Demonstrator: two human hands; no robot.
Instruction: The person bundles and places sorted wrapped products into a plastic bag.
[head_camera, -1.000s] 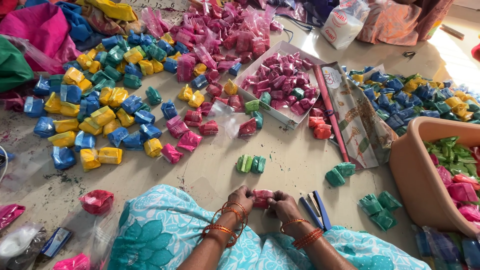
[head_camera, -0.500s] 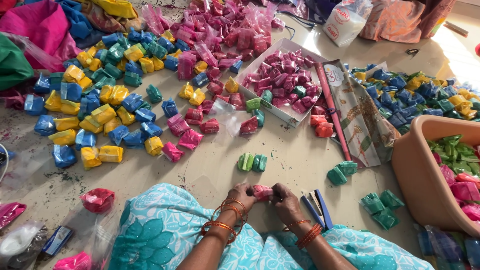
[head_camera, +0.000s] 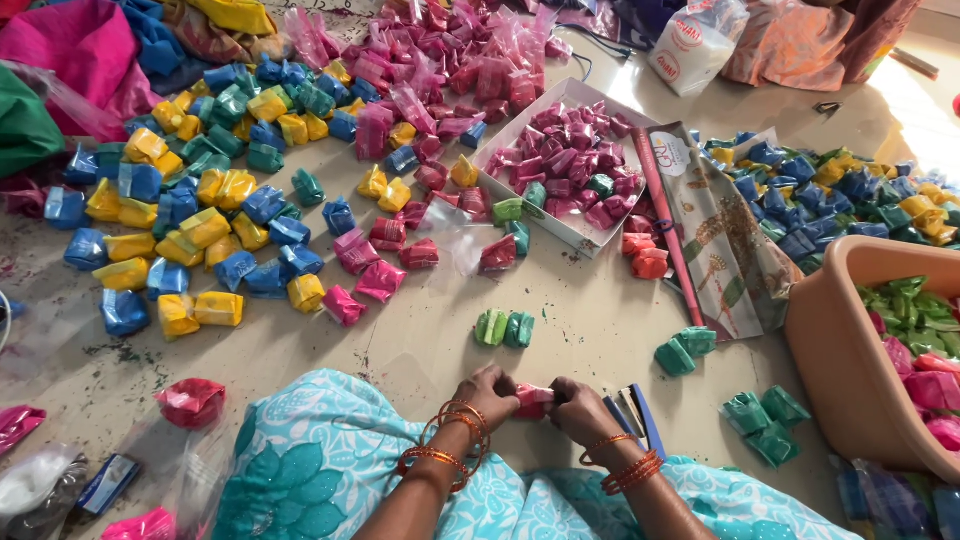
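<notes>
Pink packet (head_camera: 533, 400) (small), both hands pinching

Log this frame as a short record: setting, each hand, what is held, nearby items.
setting: floor strewn with small coloured plastic packets
left hand: pinching one end of a small pink plastic packet
right hand: pinching its other end
nearest: two green packets just ahead of the hands
right side: tan plastic tub holding green and pink packets
centre: white cardboard tray of pink packets
</notes>
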